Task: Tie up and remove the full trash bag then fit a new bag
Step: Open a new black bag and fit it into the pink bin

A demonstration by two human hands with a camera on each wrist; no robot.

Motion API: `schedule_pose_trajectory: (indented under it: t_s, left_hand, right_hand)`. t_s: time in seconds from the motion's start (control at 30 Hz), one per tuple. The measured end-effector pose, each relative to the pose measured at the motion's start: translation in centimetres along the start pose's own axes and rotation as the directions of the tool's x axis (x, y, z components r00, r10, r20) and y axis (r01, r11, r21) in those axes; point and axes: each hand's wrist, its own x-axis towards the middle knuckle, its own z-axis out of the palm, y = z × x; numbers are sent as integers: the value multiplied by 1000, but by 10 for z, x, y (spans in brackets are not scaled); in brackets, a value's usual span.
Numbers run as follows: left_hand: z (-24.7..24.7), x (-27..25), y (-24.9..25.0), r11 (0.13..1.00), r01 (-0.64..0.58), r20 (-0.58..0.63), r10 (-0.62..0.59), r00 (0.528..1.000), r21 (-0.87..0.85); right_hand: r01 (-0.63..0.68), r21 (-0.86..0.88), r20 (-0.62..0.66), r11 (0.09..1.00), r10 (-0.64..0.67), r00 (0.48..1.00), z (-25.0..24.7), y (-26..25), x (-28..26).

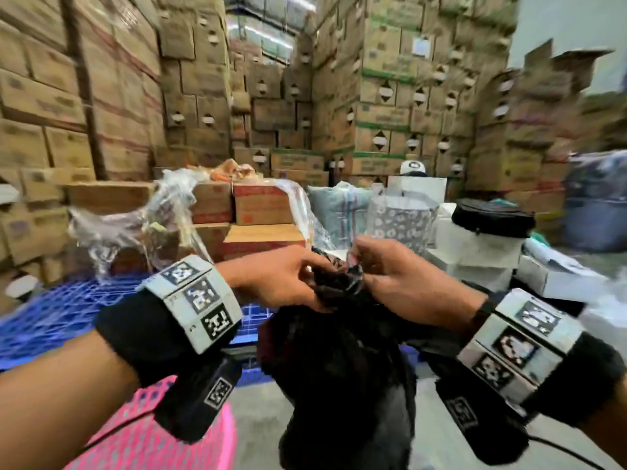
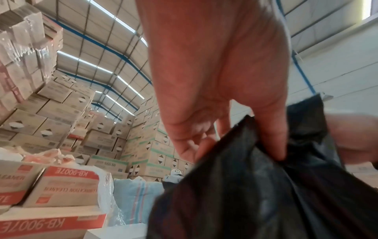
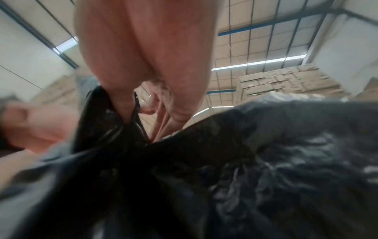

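Black trash bag (image 1: 339, 361) hangs at centre, its gathered neck pinched by the left hand (image 1: 281, 283) at 9 o'clock and right hand (image 1: 403, 283) at 3. Only the head view shows the pink basket (image 1: 152, 435) at 7 o'clock.

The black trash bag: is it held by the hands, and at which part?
Yes. Both the left hand and the right hand pinch the black trash bag at its gathered top, with curled fingers.
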Motion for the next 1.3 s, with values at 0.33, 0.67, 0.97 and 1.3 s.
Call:
schedule_pose_trajectory:
  t_s: [0.33, 0.67, 0.97, 1.3]
  left_hand:
    - [-66, -115, -33, 922, -148, -605, 350, 715, 359]
    - [-105, -226, -68, 887, -320, -891, -187, 412, -334]
    - [-80, -258, -120, 423, -168, -388, -512, 767, -891]
    - [-28, -246, -157, 986, 165, -745, -112, 657, -3]
  right_hand:
    - [74, -422, 109, 904, -31, 994, 53, -82, 49]
    - [512, -165, -393, 843, -533, 750, 149, -136, 120]
    - [681, -424, 118, 597, -710, 695, 235, -134, 96]
    - [162, 205, -241, 965, -110, 964, 220, -94, 87]
